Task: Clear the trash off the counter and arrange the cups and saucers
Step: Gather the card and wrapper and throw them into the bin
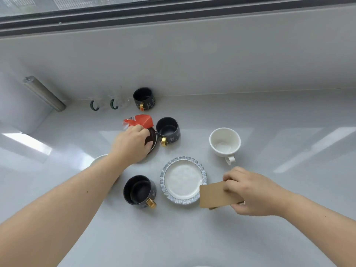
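Two bare forearms reach in from the bottom edge over a pale grey counter [192,237]. On the left, the left hand [133,144] rests over a dark saucer [153,140], its fingers pinched on a red and white wrapper [139,121] at the saucer's far edge. Just behind the left forearm, a sliver of a white dish [99,158] shows. Two clear glass mugs with green handles [104,105] stand by the back wall, next to a black cup with a gold handle [144,98]. A second black cup [168,131] sits just right of the dark saucer, and a third [139,191] stands nearer the camera. Right of it lies a clear ruffled glass saucer [183,180], with a white cup [225,142] farther back. On the right, the right hand [252,191] is closed on a brown cardboard piece [214,195] that overlaps the glass saucer's rim.
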